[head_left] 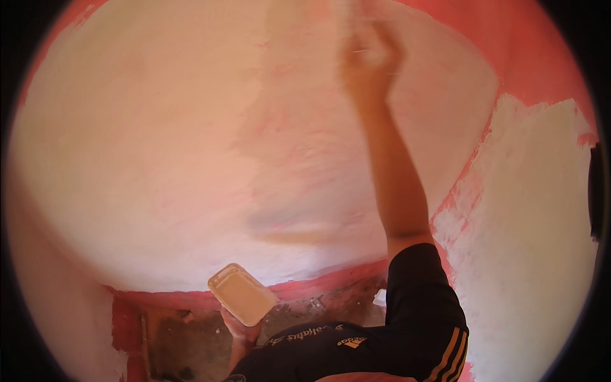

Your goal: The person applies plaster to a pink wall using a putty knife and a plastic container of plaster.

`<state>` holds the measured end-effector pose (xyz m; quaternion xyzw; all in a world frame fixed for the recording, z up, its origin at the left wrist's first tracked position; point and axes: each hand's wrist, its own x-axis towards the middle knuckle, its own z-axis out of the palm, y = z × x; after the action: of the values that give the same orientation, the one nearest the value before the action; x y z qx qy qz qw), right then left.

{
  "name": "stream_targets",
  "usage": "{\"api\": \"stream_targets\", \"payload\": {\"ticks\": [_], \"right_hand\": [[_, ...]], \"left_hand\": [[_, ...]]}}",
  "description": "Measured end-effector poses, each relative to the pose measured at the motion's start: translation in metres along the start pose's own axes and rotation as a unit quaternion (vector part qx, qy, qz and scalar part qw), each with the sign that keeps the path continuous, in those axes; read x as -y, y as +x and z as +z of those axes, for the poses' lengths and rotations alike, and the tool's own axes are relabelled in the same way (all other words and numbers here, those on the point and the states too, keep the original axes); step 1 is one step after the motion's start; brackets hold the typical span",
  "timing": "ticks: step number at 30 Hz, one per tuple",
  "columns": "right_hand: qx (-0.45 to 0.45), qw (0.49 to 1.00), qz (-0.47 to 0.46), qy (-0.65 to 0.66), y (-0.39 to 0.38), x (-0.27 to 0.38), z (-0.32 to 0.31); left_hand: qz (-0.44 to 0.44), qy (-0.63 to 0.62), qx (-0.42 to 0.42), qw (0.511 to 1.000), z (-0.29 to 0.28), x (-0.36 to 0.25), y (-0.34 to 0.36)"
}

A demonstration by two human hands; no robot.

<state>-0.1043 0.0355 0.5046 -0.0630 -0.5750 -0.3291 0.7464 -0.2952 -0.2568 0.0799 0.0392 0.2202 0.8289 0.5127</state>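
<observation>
Tray: a shallow, pale, rectangular tray (242, 294) with rounded corners, tilted, its inside facing up; it is the landmark for the places below.
Left hand: the person's left hand (242, 326) is closed around the tray's lower edge, supporting it from below.
Right hand: the person's right hand (368, 77) is raised far above and to the right of the tray, in front of the wall; motion blur hides whether it grips anything, so its hold cannot be told.
Wall: the front wall (140, 146) rises beyond the tray, evenly pale to the upper left, mottled pink to the upper right.
Red band: a strip (312, 288) runs along the wall's foot, just right of the tray.
Sleeve: black (417, 280), right of the tray.
</observation>
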Motion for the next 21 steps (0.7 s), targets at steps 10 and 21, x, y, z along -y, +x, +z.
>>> {"api": "stream_targets", "payload": {"ticks": [10, 21], "right_hand": [[0.151, 0.988, -0.027, -0.034, -0.025, 0.098, 0.072], [0.125, 0.944, 0.072, -0.297, 0.014, 0.022, 0.025]], "left_hand": [[0.013, 0.107, 0.071, 0.992, -0.038, -0.037, -0.025], [0.044, 0.165, 0.097, 0.981, -0.067, -0.059, -0.03]]}}
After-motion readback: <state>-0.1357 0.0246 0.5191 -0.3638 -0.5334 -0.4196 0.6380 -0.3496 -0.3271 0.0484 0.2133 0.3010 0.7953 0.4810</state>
